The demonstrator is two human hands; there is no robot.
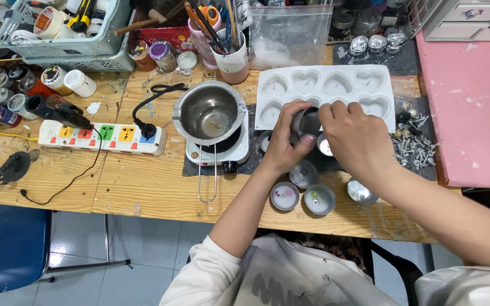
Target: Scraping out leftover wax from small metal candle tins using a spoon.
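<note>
Two hands meet over the counter [143, 187], just in front of the heart mould [324, 90]. The left hand [283, 148] has its grip clamped around a small metal cup [306, 122], tilted with its mouth facing up and right. The right hand [358, 139] is at the cup's right side, fingers curled onto its rim; whether they pinch it or only touch, I cannot tell. Both hands are equally close, the left bearing the cup. Three more cups [319, 199] sit near the counter's edge below the hands. A melting pot [210, 113] rests on a small hotplate [228, 152] to the left, beside a power strip [100, 137].
</note>
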